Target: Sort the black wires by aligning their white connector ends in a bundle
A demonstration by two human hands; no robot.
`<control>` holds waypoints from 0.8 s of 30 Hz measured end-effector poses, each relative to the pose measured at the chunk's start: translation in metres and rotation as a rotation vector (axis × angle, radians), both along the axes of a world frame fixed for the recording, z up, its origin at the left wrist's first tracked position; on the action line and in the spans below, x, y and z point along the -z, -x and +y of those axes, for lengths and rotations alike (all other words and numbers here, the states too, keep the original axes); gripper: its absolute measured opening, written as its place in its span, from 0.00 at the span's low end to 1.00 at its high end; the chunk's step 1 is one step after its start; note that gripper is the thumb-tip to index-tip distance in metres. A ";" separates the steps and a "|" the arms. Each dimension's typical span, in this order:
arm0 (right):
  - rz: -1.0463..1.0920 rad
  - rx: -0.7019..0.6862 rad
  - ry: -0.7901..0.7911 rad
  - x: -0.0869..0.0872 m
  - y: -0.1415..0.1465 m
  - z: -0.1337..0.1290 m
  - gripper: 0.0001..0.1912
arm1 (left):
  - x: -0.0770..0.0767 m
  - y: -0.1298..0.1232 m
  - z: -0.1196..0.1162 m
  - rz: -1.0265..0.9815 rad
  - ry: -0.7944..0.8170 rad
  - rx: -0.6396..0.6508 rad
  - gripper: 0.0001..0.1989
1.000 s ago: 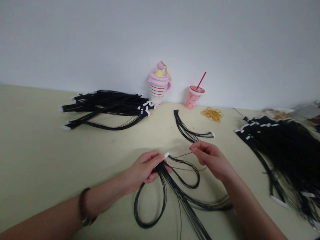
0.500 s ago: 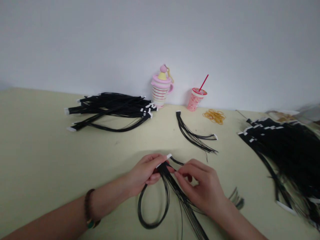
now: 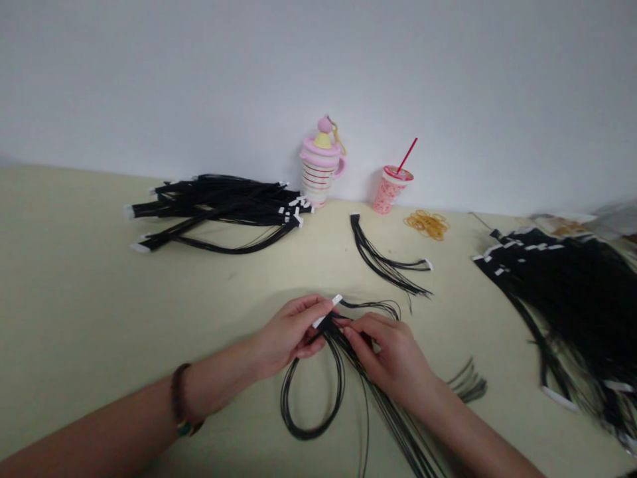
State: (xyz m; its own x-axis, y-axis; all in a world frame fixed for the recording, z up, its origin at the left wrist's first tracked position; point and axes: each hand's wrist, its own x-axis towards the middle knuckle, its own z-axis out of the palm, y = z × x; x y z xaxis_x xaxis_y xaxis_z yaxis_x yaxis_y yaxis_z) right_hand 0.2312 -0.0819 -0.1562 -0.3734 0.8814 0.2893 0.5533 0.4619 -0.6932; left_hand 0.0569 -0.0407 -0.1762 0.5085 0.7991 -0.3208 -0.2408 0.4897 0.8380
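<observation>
Between thumb and fingers, my left hand [image 3: 298, 330] grips the white connector [image 3: 328, 311] of a black wire harness [image 3: 361, 372]. A bracelet circles the left wrist. Some wires bend into a loop [image 3: 312, 435] below that hand, while others run down to the lower right. Close to the connector, my right hand [image 3: 388, 348] pinches thin black wires of the same harness; its fingertips nearly meet the left fingers. A few wires curve above the right hand. Bare wire ends [image 3: 470, 385] show beyond the right forearm.
A pile of black harnesses [image 3: 219, 206] lies at the back left, a larger pile [image 3: 567, 292] on the right. One harness [image 3: 381, 265] lies ahead of my hands. A pink-lidded cup [image 3: 318, 172], a cup with a straw [image 3: 392, 190] and yellow rubber bands [image 3: 426, 224] are near the wall.
My right hand has moved slightly left and up, nearer the connector. Wires above it now show as a wider curve. The view has tilted down a little.
</observation>
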 end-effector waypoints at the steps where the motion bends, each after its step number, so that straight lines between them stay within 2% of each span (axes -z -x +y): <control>1: 0.029 0.007 0.044 -0.002 -0.001 0.000 0.09 | 0.000 0.000 0.000 0.006 0.005 -0.003 0.13; 4: 0.258 -0.034 0.354 -0.013 -0.012 0.004 0.08 | -0.001 0.000 0.001 0.015 -0.004 0.027 0.13; 6: 0.557 -0.110 0.568 -0.022 -0.025 0.008 0.05 | -0.002 0.001 0.001 0.022 -0.007 0.054 0.13; 7: 0.730 -0.135 0.622 -0.026 -0.033 0.010 0.03 | -0.002 0.001 0.000 0.025 -0.006 0.064 0.13; 8: 0.904 -0.129 0.625 -0.030 -0.041 0.012 0.04 | -0.002 0.001 0.000 0.030 -0.005 0.067 0.13; 10: 1.131 -0.057 0.541 -0.036 -0.059 0.016 0.06 | -0.002 0.001 0.000 0.045 -0.016 0.065 0.13; 11: 1.167 -0.010 0.471 -0.039 -0.067 0.018 0.05 | -0.003 0.001 0.000 0.054 -0.027 0.065 0.13; 15: 1.113 0.235 0.174 -0.048 -0.095 0.028 0.02 | -0.005 0.001 -0.001 0.101 -0.044 0.054 0.15; 17: 1.147 0.283 0.083 -0.051 -0.106 0.034 0.02 | -0.007 0.001 -0.001 0.116 -0.036 0.041 0.15; 21: 1.272 0.346 0.105 -0.053 -0.112 0.041 0.06 | -0.009 0.001 0.000 0.137 -0.019 0.034 0.15; 24: 1.152 0.465 0.060 -0.045 -0.097 0.040 0.05 | -0.010 0.002 0.000 0.145 -0.020 0.039 0.15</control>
